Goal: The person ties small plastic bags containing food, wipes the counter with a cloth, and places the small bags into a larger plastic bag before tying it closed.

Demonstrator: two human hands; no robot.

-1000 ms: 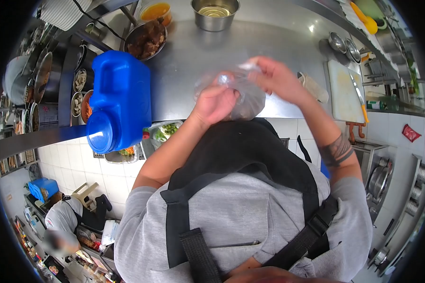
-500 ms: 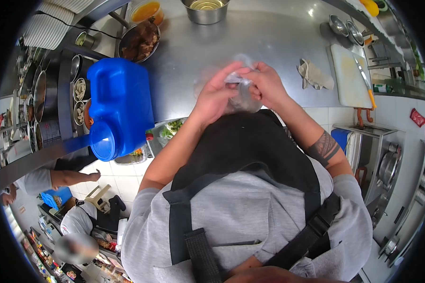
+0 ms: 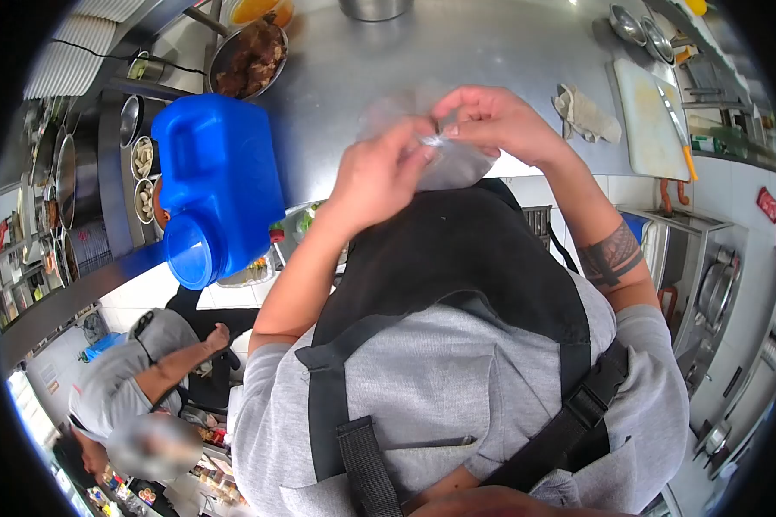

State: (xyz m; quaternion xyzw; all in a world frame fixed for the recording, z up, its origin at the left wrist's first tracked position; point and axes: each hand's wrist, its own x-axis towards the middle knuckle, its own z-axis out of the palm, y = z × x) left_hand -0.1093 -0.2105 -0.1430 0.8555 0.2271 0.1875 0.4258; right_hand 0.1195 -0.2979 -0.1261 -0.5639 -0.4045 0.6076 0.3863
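A clear plastic bag (image 3: 459,169) is held at the front edge of the steel table (image 3: 336,86), close against my apron. My left hand (image 3: 384,172) pinches it on one side near its gathered middle. From the other side, my right hand (image 3: 502,125) grips the same spot between thumb and fingers, its index finger arched above. Thin, see-through film spreads beyond my fingers over the tabletop. What the bag holds, if anything, I cannot make out.
Left of me stands a big blue jug (image 3: 215,164), with a bowl of dark meat (image 3: 252,60) behind it. A crumpled cloth (image 3: 588,114), a cutting board (image 3: 642,121) with a knife (image 3: 677,129), and metal bowls (image 3: 627,24) lie to the right. A co-worker (image 3: 138,370) bends at lower left.
My hands have drawn slightly apart, the right one lifting its fingers and the left shifting leftward, both still on the bag. The co-worker at lower left has come closer.
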